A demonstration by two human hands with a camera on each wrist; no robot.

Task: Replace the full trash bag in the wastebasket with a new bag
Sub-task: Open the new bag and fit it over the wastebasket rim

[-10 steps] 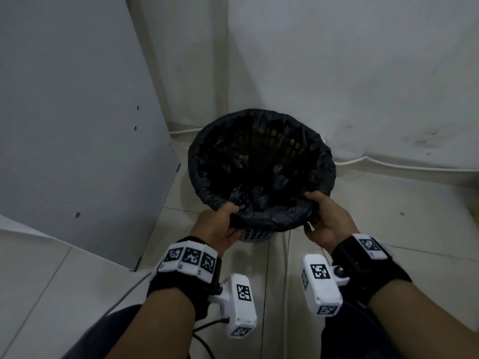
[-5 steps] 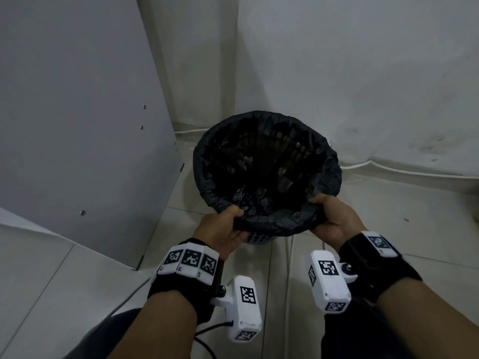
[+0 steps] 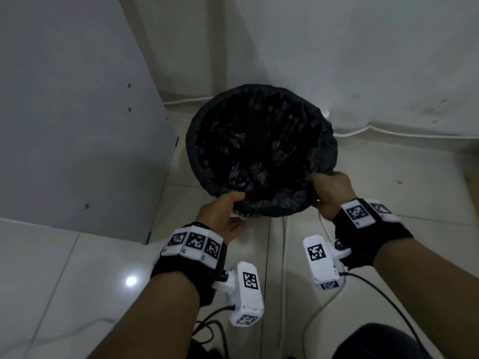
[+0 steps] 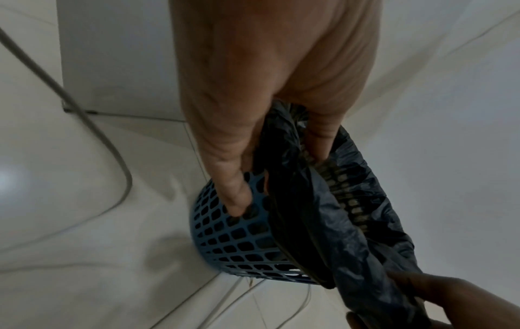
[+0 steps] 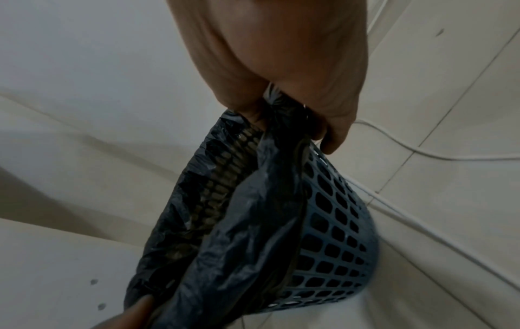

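Black plastic trash bag [image 3: 261,151] lines a blue perforated plastic wastebasket [image 4: 233,240] standing on the pale tiled floor [image 3: 77,281] in a corner, beside a grey panel [image 3: 64,112] and white wall [image 3: 363,60]. The bag's edge is folded over the rim. The left hand [image 3: 223,213] pinches the bag's folded edge at the near rim, thumb inside, fingers [image 4: 225,173] outside against the mesh. The right hand [image 3: 330,191] grips the edge at the near right rim. White cables [image 3: 388,132] lie along the floor.

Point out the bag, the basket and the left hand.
bag [image 3: 327,141]: head view, on the plastic folded over the right rim.
basket [image 4: 225,240]: left wrist view, on its blue lattice wall.
left hand [image 3: 220,211]: head view, on its back.
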